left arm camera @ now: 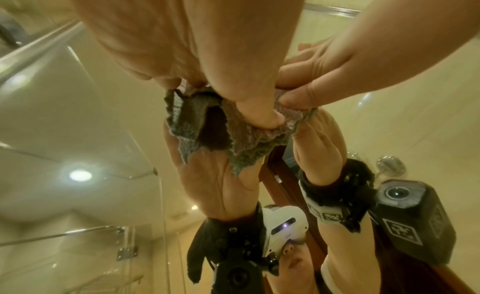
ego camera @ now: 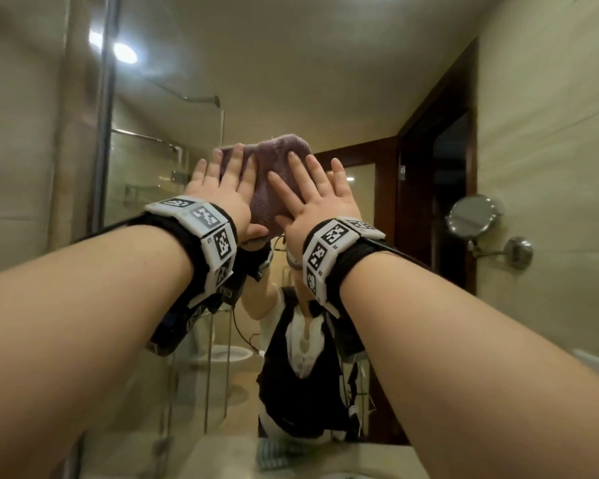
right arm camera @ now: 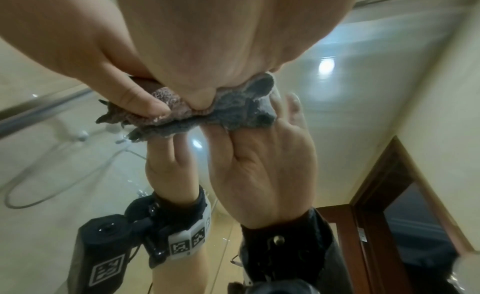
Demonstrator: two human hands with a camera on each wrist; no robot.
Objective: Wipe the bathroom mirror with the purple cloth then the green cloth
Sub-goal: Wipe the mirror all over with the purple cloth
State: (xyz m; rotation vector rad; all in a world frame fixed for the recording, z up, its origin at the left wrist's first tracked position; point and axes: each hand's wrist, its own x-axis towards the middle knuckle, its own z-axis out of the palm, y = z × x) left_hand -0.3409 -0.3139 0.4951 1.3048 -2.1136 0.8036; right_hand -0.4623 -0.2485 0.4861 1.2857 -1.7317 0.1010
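The purple cloth [ego camera: 274, 157] lies bunched flat against the bathroom mirror [ego camera: 291, 81], at about head height. My left hand [ego camera: 222, 181] presses its left part with straight, spread fingers. My right hand [ego camera: 312, 191] presses its right part the same way. In the left wrist view my left hand [left arm camera: 155, 41] bears on the cloth [left arm camera: 197, 121], with its thumb on the lower edge. In the right wrist view both thumbs sit on the cloth [right arm camera: 244, 111] under my right hand [right arm camera: 207, 41]. A greenish cloth [ego camera: 274, 454] lies on the counter below.
A round swivel mirror [ego camera: 474, 216] juts from the right wall beside the main mirror. A glass shower partition with a metal post [ego camera: 106, 133] stands at the left. The pale counter [ego camera: 343, 458] runs along the bottom edge, under my arms.
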